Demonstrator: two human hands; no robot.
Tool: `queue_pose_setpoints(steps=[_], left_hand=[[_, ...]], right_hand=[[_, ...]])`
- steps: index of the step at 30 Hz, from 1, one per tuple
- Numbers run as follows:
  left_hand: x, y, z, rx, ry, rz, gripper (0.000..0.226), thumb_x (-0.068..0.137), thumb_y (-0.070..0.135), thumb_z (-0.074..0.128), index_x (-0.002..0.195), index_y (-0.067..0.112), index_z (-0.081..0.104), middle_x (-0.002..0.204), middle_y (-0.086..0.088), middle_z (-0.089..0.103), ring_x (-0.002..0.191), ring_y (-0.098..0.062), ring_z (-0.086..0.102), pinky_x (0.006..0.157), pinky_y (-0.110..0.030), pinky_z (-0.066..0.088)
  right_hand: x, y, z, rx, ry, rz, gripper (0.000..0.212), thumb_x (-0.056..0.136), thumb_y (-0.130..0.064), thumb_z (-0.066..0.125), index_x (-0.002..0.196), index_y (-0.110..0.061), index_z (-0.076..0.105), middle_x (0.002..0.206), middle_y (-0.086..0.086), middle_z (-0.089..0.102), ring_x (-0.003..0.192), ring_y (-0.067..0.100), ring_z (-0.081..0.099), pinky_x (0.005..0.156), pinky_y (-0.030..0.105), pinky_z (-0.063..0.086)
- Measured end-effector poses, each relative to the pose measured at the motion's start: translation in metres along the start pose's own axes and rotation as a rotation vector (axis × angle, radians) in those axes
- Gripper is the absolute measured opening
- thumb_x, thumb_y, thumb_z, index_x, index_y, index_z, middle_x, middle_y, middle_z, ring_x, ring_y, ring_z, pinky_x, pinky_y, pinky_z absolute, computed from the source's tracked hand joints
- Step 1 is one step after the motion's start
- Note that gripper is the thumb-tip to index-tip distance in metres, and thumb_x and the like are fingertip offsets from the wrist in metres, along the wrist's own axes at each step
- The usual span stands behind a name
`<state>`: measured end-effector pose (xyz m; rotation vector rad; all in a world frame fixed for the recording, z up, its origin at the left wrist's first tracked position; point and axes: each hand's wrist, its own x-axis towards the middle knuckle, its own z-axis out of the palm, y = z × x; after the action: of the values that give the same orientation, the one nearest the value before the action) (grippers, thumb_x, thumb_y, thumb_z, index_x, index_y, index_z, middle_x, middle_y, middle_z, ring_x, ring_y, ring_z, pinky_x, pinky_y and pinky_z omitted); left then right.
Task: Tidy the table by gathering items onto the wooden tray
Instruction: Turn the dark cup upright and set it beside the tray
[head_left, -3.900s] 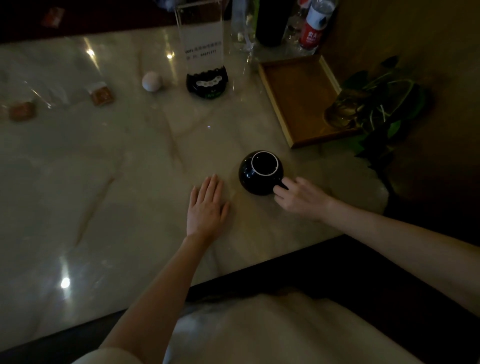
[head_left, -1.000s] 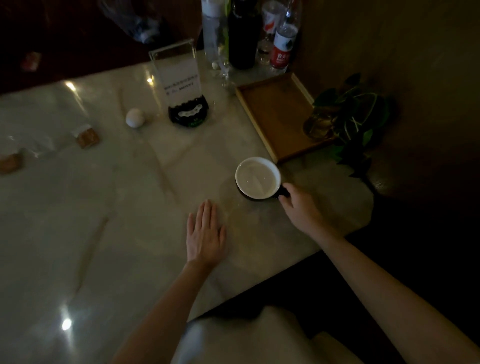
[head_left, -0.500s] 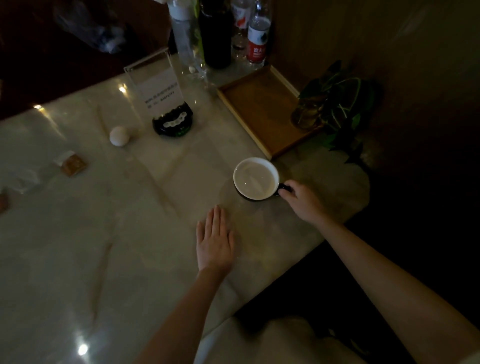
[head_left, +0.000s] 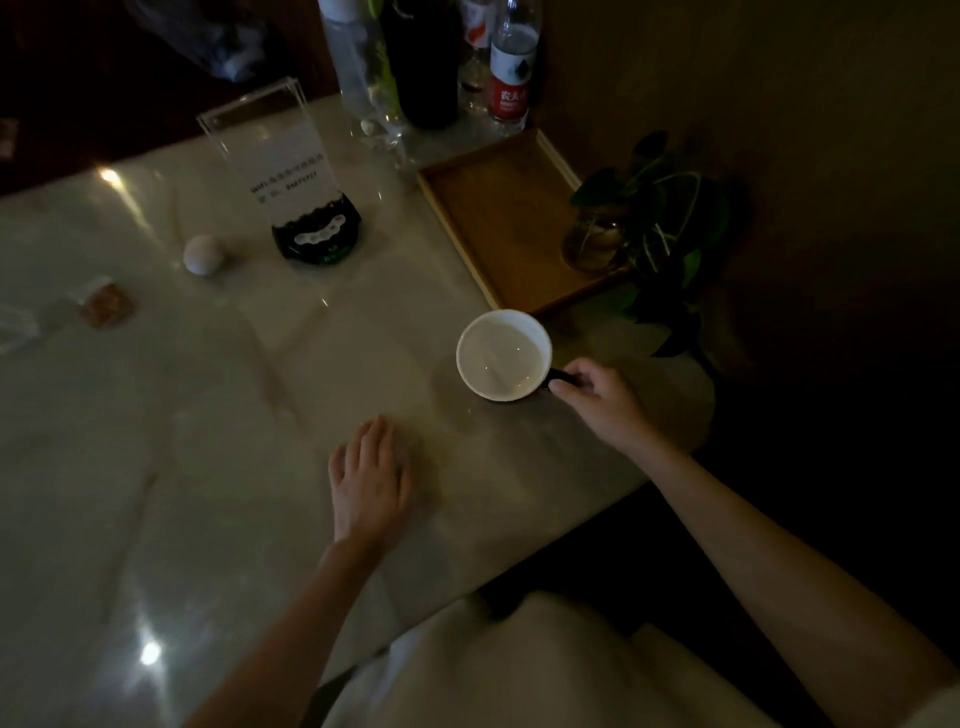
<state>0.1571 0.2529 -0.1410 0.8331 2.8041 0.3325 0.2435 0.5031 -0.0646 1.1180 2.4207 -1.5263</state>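
A dark mug with a white inside (head_left: 503, 356) stands upright on the marble table (head_left: 234, 415), just in front of the wooden tray (head_left: 498, 218). My right hand (head_left: 597, 400) pinches its handle from the right. My left hand (head_left: 370, 480) lies flat on the table, fingers straight, a little left of the mug. The tray's near corner almost touches the mug. A white ball (head_left: 203, 253) and a small wrapped brown snack (head_left: 106, 304) lie farther left.
An acrylic sign holder on a black base (head_left: 291, 176) stands behind the ball. Several bottles (head_left: 511, 67) crowd the far corner. A potted plant in a glass (head_left: 639, 228) sits at the tray's right edge. The table's edge runs close under my right wrist.
The mug, upside down at first, now stands upright with my right hand on its handle. In the last second only the view shifted; both hands stayed in place.
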Motion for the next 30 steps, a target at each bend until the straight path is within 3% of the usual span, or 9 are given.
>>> queue_pose_setpoints(steps=[4, 6, 9, 13, 21, 26, 30], left_hand=[[0.02, 0.026, -0.007, -0.127, 0.107, -0.164, 0.059, 0.077, 0.037, 0.023, 0.111, 0.005, 0.058, 0.12, -0.018, 0.057, 0.107, -0.039, 0.051, 0.087, -0.047, 0.04], [0.034, 0.04, -0.005, -0.134, 0.118, -0.176, 0.059, 0.08, 0.036, 0.023, 0.119, 0.006, 0.054, 0.128, -0.018, 0.054, 0.114, -0.039, 0.049, 0.092, -0.049, 0.038], [0.053, 0.058, 0.005, -0.101, 0.101, -0.143, 0.052, 0.089, 0.031, 0.03, 0.137, 0.011, 0.035, 0.147, -0.013, 0.035, 0.135, -0.032, 0.03, 0.109, -0.048, 0.024], [0.061, 0.078, 0.016, -0.106, 0.063, -0.126, 0.057, 0.089, 0.035, 0.025, 0.142, 0.013, 0.026, 0.153, -0.008, 0.021, 0.142, -0.024, 0.013, 0.115, -0.041, 0.006], [0.061, 0.082, 0.02, -0.065, 0.028, -0.145, 0.055, 0.094, 0.027, 0.038, 0.144, 0.014, 0.018, 0.155, -0.007, 0.015, 0.143, -0.023, 0.008, 0.116, -0.042, 0.005], [0.06, 0.083, 0.02, -0.087, 0.048, -0.153, 0.053, 0.094, 0.025, 0.04, 0.143, 0.013, 0.021, 0.154, -0.008, 0.018, 0.143, -0.024, 0.011, 0.116, -0.044, 0.008], [0.062, 0.083, 0.02, -0.068, 0.041, -0.155, 0.057, 0.089, 0.035, 0.027, 0.143, 0.014, 0.021, 0.154, -0.008, 0.019, 0.142, -0.024, 0.012, 0.115, -0.042, 0.006]], right_hand=[[0.003, 0.021, -0.016, 0.139, 0.065, 0.029, 0.016, 0.088, -0.021, 0.058, 0.094, -0.006, 0.055, 0.083, 0.0, 0.059, 0.077, 0.011, 0.055, 0.065, 0.018, 0.042], [0.005, 0.032, -0.023, 0.222, 0.09, 0.056, 0.011, 0.088, -0.017, 0.058, 0.091, -0.006, 0.053, 0.077, -0.004, 0.057, 0.072, 0.007, 0.053, 0.059, 0.012, 0.043], [0.008, 0.044, -0.033, 0.335, 0.105, 0.088, 0.008, 0.088, -0.011, 0.057, 0.087, -0.007, 0.051, 0.074, -0.003, 0.055, 0.069, 0.005, 0.052, 0.052, 0.001, 0.041], [0.013, 0.051, -0.044, 0.392, 0.108, 0.111, 0.009, 0.088, -0.009, 0.057, 0.092, -0.006, 0.05, 0.074, -0.003, 0.054, 0.07, 0.003, 0.051, 0.052, 0.001, 0.04], [0.019, 0.057, -0.046, 0.434, 0.138, 0.143, 0.018, 0.088, -0.009, 0.058, 0.103, -0.004, 0.051, 0.076, -0.007, 0.053, 0.072, 0.005, 0.051, 0.054, 0.002, 0.042], [0.021, 0.06, -0.046, 0.404, 0.137, 0.141, 0.026, 0.088, -0.01, 0.058, 0.107, 0.007, 0.052, 0.074, -0.005, 0.053, 0.068, 0.003, 0.05, 0.051, 0.002, 0.04], [0.023, 0.058, -0.052, 0.455, 0.09, 0.159, 0.029, 0.088, -0.008, 0.057, 0.113, 0.006, 0.05, 0.094, 0.004, 0.059, 0.088, 0.014, 0.057, 0.07, 0.013, 0.047]])
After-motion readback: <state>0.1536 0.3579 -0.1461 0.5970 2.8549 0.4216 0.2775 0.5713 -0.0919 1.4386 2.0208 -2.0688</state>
